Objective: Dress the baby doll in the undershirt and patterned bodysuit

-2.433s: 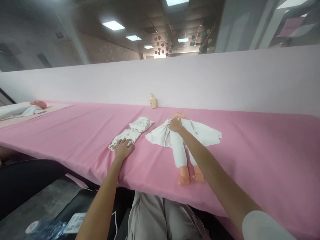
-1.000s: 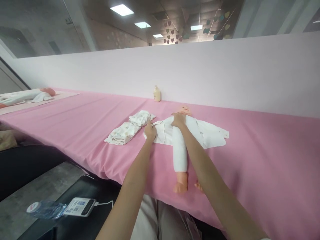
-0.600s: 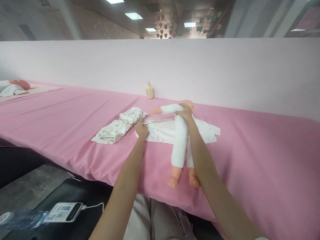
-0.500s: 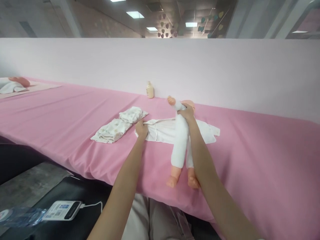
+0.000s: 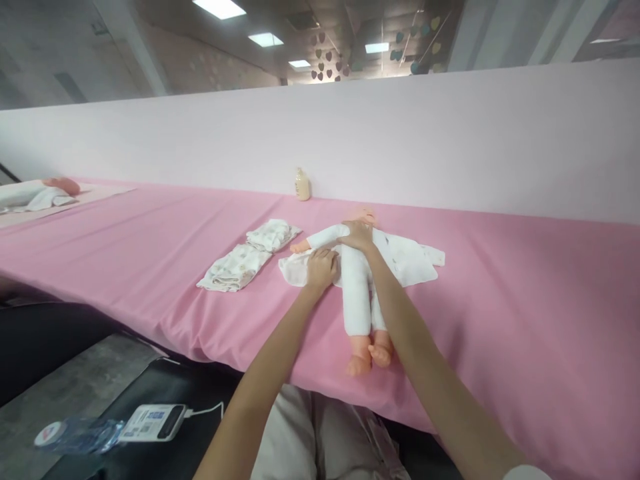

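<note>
A baby doll (image 5: 356, 293) in white lies on its back on the pink cloth, its bare feet toward me. Under it a white baby shirt (image 5: 407, 259) is spread out to both sides. My right hand (image 5: 359, 237) is wrapped over the doll's upper chest, thumb and fingers on its body. Close beside the doll's waist, my left hand (image 5: 321, 269) is closed on the left part of the shirt, fingertips hidden. The doll's arm on that side stretches out past my left hand. My right hand partly covers its head.
Folded patterned baby clothes (image 5: 240, 263) lie left of the doll. A pump bottle (image 5: 302, 185) stands by the white wall. Another doll (image 5: 37, 195) lies at far left. On a black seat are a water bottle (image 5: 83, 435) and a white phone-like device (image 5: 154, 423) with a cable.
My left hand has moved right, from the shirt's outer end to the doll's side. The doll has been lowered from a tilt onto its back, its raised arm now lying out left.
</note>
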The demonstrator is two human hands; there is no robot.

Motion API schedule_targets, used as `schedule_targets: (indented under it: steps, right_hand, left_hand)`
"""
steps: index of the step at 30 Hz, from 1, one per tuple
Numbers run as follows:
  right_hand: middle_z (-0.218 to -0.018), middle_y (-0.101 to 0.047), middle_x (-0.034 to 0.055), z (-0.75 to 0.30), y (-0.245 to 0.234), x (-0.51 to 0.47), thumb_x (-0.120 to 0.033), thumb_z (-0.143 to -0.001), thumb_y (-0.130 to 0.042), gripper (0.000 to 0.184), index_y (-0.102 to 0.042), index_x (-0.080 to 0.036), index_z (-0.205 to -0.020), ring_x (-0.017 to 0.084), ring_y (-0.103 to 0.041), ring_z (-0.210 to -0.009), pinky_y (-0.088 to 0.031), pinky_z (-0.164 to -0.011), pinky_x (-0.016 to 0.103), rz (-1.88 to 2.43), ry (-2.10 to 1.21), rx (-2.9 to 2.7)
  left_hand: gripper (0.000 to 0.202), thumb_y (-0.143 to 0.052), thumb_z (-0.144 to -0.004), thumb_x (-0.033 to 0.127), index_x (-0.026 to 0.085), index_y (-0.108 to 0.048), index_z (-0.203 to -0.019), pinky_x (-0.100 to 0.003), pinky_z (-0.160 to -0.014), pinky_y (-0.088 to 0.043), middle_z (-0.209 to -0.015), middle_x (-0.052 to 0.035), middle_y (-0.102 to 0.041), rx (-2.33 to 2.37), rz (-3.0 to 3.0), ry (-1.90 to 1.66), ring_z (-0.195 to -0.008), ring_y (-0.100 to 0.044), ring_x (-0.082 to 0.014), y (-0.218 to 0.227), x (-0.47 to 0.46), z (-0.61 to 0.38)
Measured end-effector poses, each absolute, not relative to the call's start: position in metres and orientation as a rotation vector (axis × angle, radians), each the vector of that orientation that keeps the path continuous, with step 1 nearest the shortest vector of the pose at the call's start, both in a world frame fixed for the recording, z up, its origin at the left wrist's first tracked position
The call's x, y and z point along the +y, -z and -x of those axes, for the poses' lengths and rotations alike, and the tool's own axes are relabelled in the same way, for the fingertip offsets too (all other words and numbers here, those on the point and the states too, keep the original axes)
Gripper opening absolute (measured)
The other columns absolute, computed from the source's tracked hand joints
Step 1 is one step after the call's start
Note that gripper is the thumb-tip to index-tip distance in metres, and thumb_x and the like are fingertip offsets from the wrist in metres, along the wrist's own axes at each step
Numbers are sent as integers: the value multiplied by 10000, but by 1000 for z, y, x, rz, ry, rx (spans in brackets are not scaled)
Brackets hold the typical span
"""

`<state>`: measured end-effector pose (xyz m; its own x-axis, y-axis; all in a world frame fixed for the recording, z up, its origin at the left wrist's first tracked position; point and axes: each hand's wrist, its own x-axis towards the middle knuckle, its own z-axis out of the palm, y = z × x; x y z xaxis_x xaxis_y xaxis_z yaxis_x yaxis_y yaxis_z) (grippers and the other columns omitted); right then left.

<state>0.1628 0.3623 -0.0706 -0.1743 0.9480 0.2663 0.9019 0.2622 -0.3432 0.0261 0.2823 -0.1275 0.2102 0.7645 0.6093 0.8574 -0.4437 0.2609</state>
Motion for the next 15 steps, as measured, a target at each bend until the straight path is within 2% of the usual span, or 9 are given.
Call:
schedule_targets:
  steps: [3, 5, 6, 9, 11, 13, 15]
  right_hand:
    - [-1440, -349, 34, -184, 78, 353, -516, -770, -543, 590, -442, -292, -1306, 246, -249, -1346, -49, -1098, 538, 1569, -275, -2178]
    - [-1474, -284, 19, -201, 85, 345, -578, -797, -484, 592, -423, -301, -1317, 242, -210, -1364, -34, -1097, 554, 1571, -307, -2114]
    - [-1480, -267, 14, -209, 88, 342, -598, -814, -447, 588, -410, -310, -1325, 246, -198, -1368, -25, -1091, 572, 1595, -312, -2058]
    - [-1473, -279, 5, -229, 97, 338, -616, -859, -334, 571, -367, -330, -1352, 260, -165, -1378, 15, -1067, 622, 1664, -335, -1919]
    - [-1455, -316, 13, -236, 101, 340, -615, -872, -296, 567, -352, -334, -1362, 261, -157, -1381, 43, -1056, 634, 1695, -359, -1873]
    - [-1431, -358, 21, -240, 103, 343, -595, -890, -261, 540, -362, -337, -1354, 252, -179, -1375, 54, -1047, 639, 1719, -369, -1824]
    - [-1396, -408, 26, -241, 105, 346, -557, -911, -231, 504, -397, -334, -1331, 237, -220, -1360, 51, -1042, 642, 1730, -358, -1765]
  left_hand:
    - [372, -275, -923, 251, 174, -633, -865, -403, -944, -389, -897, -101, -664, -1680, 2449, 1252, -942, -583, -230, 127, 277, -35]
    - [428, -238, -942, 313, 179, -637, -858, -472, -1014, -312, -920, -113, -665, -1781, 2460, 1346, -1003, -574, -252, 128, 275, -38]
    - [433, -252, -941, 356, 184, -640, -857, -518, -1055, -232, -961, -118, -662, -1829, 2465, 1369, -1079, -543, -270, 128, 274, -39]
    - [393, -387, -888, 491, 203, -652, -872, -601, -1069, 63, -1119, -117, -626, -1974, 2519, 1412, -1322, -307, -323, 126, 270, -44]
    - [364, -505, -821, 525, 214, -649, -944, -581, -1057, 146, -1211, -107, -584, -2039, 2562, 1498, -1384, -153, -332, 122, 267, -47]
    - [437, -610, -753, 504, 213, -607, -1079, -542, -1094, 97, -1309, -103, -512, -2007, 2597, 1624, -1388, -132, -333, 119, 264, -51]
    - [583, -664, -718, 460, 190, -520, -1214, -480, -1134, -41, -1392, -114, -418, -1920, 2608, 1799, -1368, -207, -315, 117, 262, -55]
